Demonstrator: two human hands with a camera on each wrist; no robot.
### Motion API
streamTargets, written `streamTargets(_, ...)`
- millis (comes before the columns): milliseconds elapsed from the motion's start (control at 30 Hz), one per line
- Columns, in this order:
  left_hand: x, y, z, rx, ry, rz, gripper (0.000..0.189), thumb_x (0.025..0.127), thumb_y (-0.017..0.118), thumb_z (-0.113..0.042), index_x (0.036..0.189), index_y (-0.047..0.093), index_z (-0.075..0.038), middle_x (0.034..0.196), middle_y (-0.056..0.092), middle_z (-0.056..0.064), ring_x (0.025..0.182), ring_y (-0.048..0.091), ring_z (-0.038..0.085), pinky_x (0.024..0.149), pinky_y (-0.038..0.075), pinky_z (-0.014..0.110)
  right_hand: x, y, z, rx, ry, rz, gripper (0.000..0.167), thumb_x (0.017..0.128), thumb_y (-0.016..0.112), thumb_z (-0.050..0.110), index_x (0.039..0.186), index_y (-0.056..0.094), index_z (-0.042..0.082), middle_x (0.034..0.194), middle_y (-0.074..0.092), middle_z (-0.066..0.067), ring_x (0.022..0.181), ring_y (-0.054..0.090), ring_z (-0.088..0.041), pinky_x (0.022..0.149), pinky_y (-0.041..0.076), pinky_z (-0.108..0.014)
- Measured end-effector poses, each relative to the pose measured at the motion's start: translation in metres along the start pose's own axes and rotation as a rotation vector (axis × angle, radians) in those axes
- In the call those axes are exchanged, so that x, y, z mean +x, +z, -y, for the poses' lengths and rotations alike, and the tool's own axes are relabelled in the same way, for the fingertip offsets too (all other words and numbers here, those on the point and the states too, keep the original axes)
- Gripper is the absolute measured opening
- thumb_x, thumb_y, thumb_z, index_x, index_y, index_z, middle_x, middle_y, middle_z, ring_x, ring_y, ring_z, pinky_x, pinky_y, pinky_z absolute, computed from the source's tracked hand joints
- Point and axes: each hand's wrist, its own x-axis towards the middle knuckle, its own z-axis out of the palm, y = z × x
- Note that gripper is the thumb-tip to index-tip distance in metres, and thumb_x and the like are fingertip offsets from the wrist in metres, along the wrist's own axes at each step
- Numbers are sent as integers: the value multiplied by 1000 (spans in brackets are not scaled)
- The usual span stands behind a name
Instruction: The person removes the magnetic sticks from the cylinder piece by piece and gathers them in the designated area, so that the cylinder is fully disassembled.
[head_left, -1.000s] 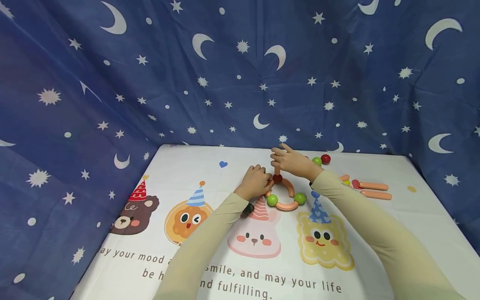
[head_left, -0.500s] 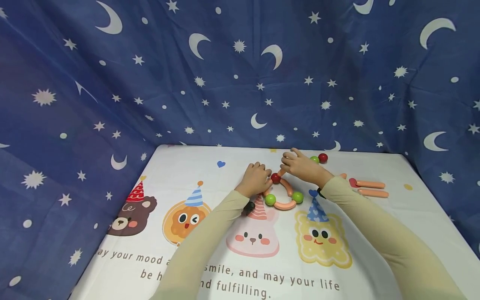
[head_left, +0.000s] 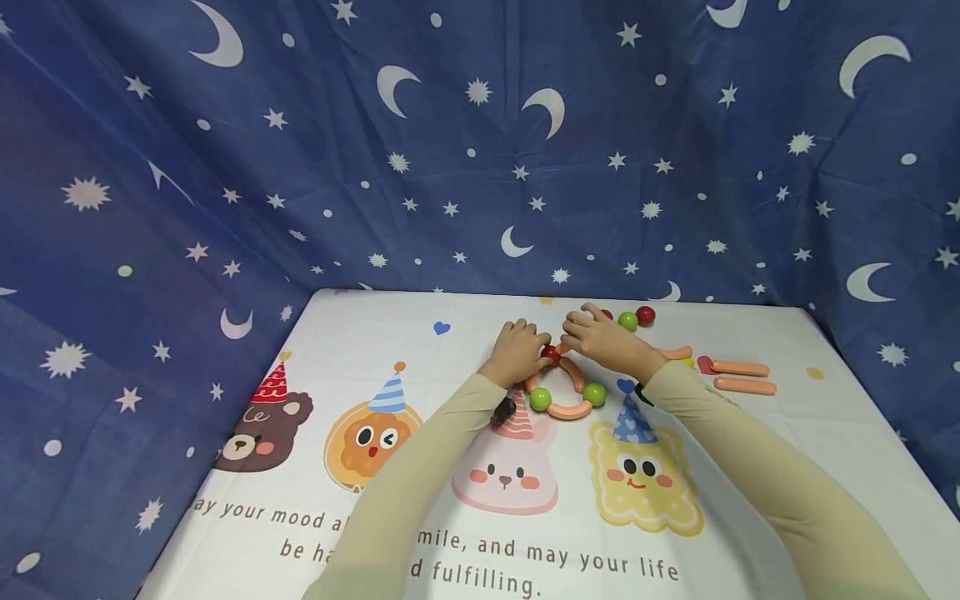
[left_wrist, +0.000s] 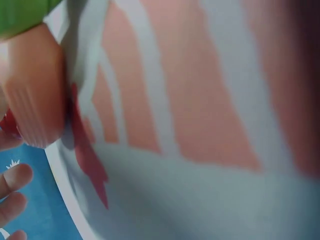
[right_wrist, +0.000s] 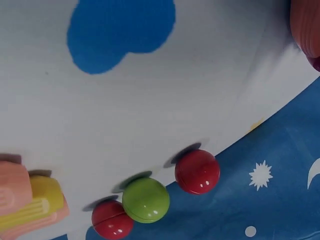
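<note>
A ring of orange curved rods point(head_left: 570, 411) joined by green balls point(head_left: 540, 399) and a red ball point(head_left: 551, 355) lies at mid-table in the head view. My left hand point(head_left: 514, 353) pinches the red ball at the ring's far end between thumb and fingers. Just right of it, my right hand point(head_left: 606, 342) pinches a short orange rod point(head_left: 564, 348) that meets the red ball, its far part hidden by the fingers. The left wrist view shows an orange rod point(left_wrist: 35, 85) below a green ball point(left_wrist: 22, 17), with several left fingers point(left_wrist: 15, 180) beside it.
Loose red and green balls point(right_wrist: 146, 200) sit near the back edge. To the right are two straight orange rods point(head_left: 741, 368) and a small group of orange and yellow rods point(right_wrist: 47, 197). A printed white cloth covers the table, and a blue starry curtain point(head_left: 450, 167) stands behind.
The orange rod in my right hand has swung from pointing away to pointing rightward, the hand moving right and slightly nearer. My left fingers have shifted onto the red ball.
</note>
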Motion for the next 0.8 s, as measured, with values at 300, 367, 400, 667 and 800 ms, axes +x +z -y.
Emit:
streamTargets(300,1,1,-2,69,42,-34,36,87,58,-51,111,65,-26,100,65,-1,95,56,17,84,42,34,-7,9,2,-37,11,-35,24,78,74,16,99,69,8,99,65,-5,102,53,-23,93,41,-43)
streamTargets(367,1,0,-3,85,54,-34,37,87,58,-51,112,64,-26,99,65,-1,95,56,17,84,42,34,-8,12,3,-25,14,-58,23,77,76,19,97,70,9,97,65,-5,100,52,-22,91,40,-42)
streamTargets(400,1,0,-3,94,60,-34,37,87,58,-51,113,64,-26,99,65,-1,95,56,18,84,42,34,-9,14,4,-13,20,-73,23,76,77,20,95,69,9,95,65,-5,99,52,-22,90,40,-42)
streamTargets(667,2,3,-4,98,73,-26,37,86,59,-50,116,63,-27,101,66,-1,96,56,18,85,42,35,-11,21,8,176,104,-174,19,72,80,15,86,66,12,92,63,-5,94,54,-23,89,40,-44)
streamTargets(800,2,4,-3,98,89,-39,37,86,59,-50,116,62,-28,101,66,-1,95,56,18,84,42,34,-12,21,10,197,114,-191,19,74,78,16,87,66,12,91,62,-4,94,54,-23,88,39,-43)
